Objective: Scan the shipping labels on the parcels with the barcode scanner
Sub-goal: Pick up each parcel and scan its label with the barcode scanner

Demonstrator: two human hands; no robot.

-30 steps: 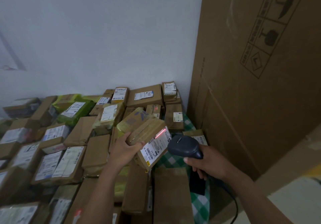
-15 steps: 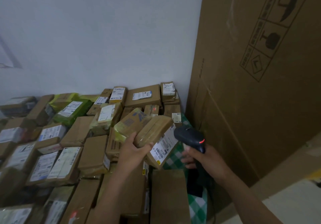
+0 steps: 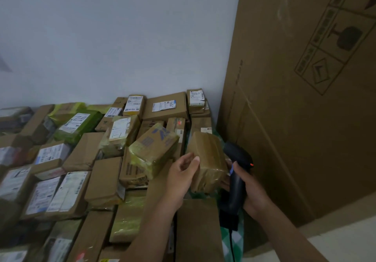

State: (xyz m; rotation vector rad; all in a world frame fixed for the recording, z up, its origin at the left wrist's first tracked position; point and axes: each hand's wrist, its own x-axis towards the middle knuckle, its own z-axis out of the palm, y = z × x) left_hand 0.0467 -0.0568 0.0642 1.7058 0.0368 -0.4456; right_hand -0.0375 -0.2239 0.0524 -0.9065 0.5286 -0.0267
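My left hand [image 3: 181, 177] holds a brown, tape-wrapped parcel [image 3: 210, 156] by its left edge, thumb against the cardboard. The parcel stands tilted above the pile, and its white shipping label is turned out of sight. My right hand [image 3: 255, 190] grips the handle of the black barcode scanner [image 3: 237, 154], just right of the parcel and almost touching it. A small red light glows on the scanner's side. No red scan line shows on any parcel.
Several labelled cardboard parcels [image 3: 164, 106] cover the surface to the left and back, up to the white wall. A yellow-taped parcel with blue print [image 3: 154, 147] lies beside my left hand. A very tall carton [image 3: 295, 109] stands on the right. Green checked cloth [image 3: 233, 243] shows under the scanner cable.
The red scan line on the label has gone. My left hand has carried the parcel to the right and turned its label away. The scanner has swung upright close beside it.
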